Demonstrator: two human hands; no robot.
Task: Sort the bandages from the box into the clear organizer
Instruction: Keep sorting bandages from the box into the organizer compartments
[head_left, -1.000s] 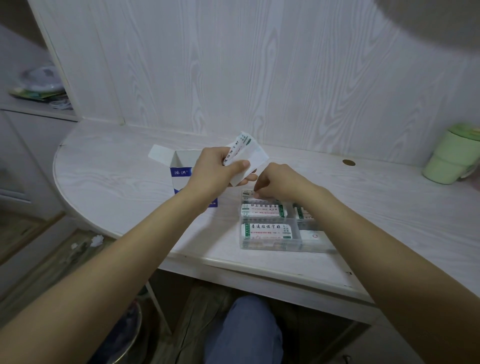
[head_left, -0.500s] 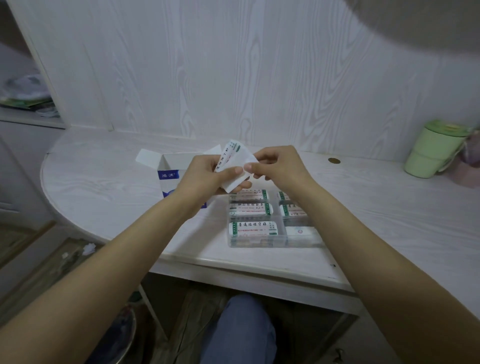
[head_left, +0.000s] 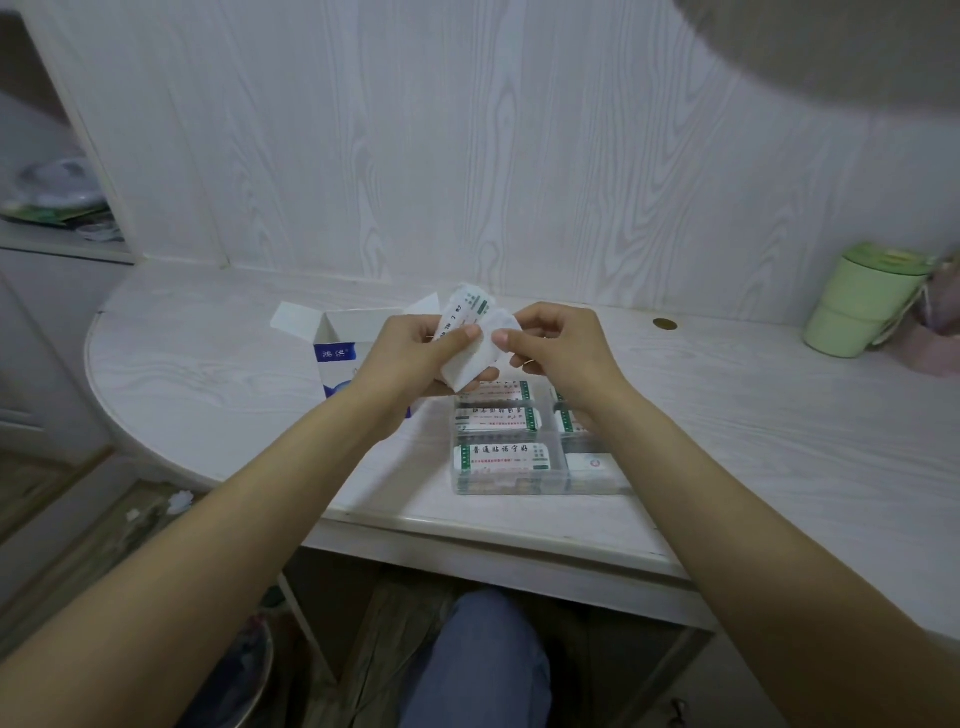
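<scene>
- Fingers: the right thumb and forefinger (head_left: 501, 339) pinch the near edge of the front bandage in a small sheaf of bandages (head_left: 475, 332); a second ago they were down at the organizer, and half a second ago they had just reached the sheaf.
- Left hand (head_left: 415, 353): thumb on top and fingers curled beneath, clamped on the sheaf, as in both earlier views.
- Right hand (head_left: 558, 345): raised above the organizer's far rows, its other fingers loosely curled.
- Clear organizer (head_left: 597, 486): on the desk (head_left: 208, 374) just below the hands; wrapped bandages already lie in its visible compartments.
- Box (head_left: 337, 343): open, flaps up, just left of the left hand; contents not visible.
- Meaning: one bandage appears placed and the next is being peeled off; sorting looks well advanced, with the sheaf left.
- Green cup (head_left: 862, 304): far right, well apart.
</scene>
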